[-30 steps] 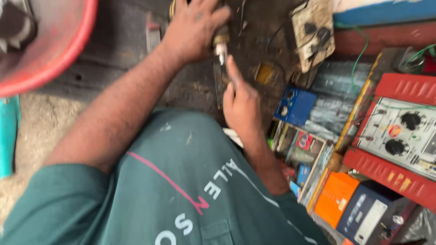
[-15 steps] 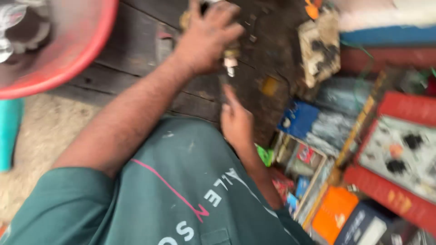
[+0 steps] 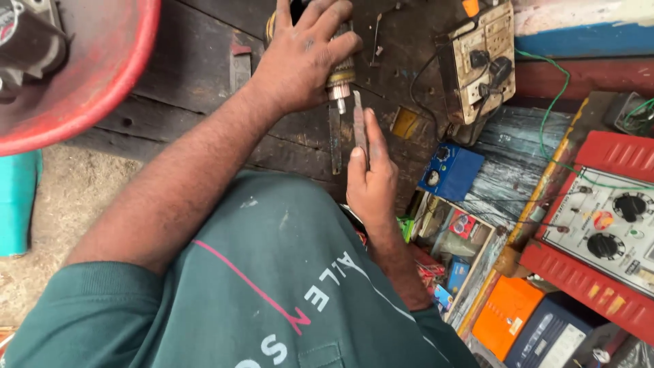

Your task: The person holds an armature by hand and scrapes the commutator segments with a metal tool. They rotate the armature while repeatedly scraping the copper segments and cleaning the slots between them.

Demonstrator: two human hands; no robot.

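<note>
Left hand lies over a cylindrical metal motor part with a brass-coloured band and a short steel shaft end, on the dark, worn wooden workbench. Fingers curl round the part from above, thumb on its right side, closed firmly on it; most of the body is hidden under the palm, only the lower end and the shaft stub showing below the thumb.

Right hand sits just below and to the right. Fingers closed narrow on a thin, flat grey metal blade, the forefinger laid straight along it and the thumb pressed against its lower part. The blade runs up from the fingertips; its tip stands just beside the shaft end, right of it. Whether tip and shaft touch cannot be told. A second flat dark strip lies on the bench directly below the shaft, left of the held blade.

Both forearms cross a knee in dark green cloth with pale lettering.

Around:
- Red plastic basin at upper left, rim over the bench edge.
- Grimy cream socket board with black plugs at upper right, wires trailing.
- Small blue box with knobs right of the right hand.
- Red-framed meter panel with two black dials at far right.
- Open wooden tray of small packets beside the right wrist.
- Orange box below it.
</note>
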